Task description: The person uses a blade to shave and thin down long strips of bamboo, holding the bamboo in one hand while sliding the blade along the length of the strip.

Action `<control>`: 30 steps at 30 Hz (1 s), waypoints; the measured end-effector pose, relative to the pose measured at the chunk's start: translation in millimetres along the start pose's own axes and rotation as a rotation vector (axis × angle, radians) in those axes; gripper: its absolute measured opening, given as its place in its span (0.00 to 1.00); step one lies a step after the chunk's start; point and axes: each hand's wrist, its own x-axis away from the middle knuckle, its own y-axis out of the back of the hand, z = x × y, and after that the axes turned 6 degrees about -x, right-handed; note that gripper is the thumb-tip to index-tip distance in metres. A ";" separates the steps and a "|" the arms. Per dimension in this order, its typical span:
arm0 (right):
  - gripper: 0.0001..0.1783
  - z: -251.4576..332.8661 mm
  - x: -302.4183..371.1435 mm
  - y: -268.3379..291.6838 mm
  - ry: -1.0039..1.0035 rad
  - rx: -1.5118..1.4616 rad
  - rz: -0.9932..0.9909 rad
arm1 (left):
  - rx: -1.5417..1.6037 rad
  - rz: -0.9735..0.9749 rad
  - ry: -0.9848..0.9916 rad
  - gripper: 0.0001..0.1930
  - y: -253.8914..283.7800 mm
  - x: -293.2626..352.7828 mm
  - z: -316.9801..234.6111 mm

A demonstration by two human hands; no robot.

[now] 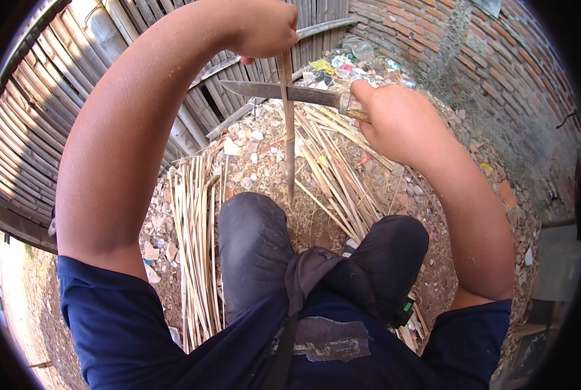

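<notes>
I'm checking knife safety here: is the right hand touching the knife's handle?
Touching. The head view shows the right hand closed around the handle, which partly shows between the hand and the blade.

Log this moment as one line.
left hand holds narrow brown bamboo strip | right hand grips long grey wood-handled knife | blade crosses strip | pale thin sticks lie on ground

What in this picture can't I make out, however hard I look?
Head view:
- The upper end of the wooden strip: hidden by the left hand, itself cropped by the top edge.
- Most of the knife handle: covered by the right hand.
- The feet: mostly hidden by the bent legs.
- Many bits of litter near the wall: too small to identify.
</notes>
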 end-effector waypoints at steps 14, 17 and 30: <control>0.27 -47.1 -3.3 -41.7 0.251 -0.387 -0.260 | 1.072 -0.970 0.315 0.19 -194.4 154.5 51.2; 0.30 -31.3 -3.5 -42.6 0.062 -0.343 -0.180 | 1.190 -0.833 0.526 0.18 -267.8 185.3 59.0; 0.19 -20.6 7.3 -40.0 0.149 -0.327 -0.173 | 1.223 -0.684 0.835 0.18 -379.0 258.3 54.9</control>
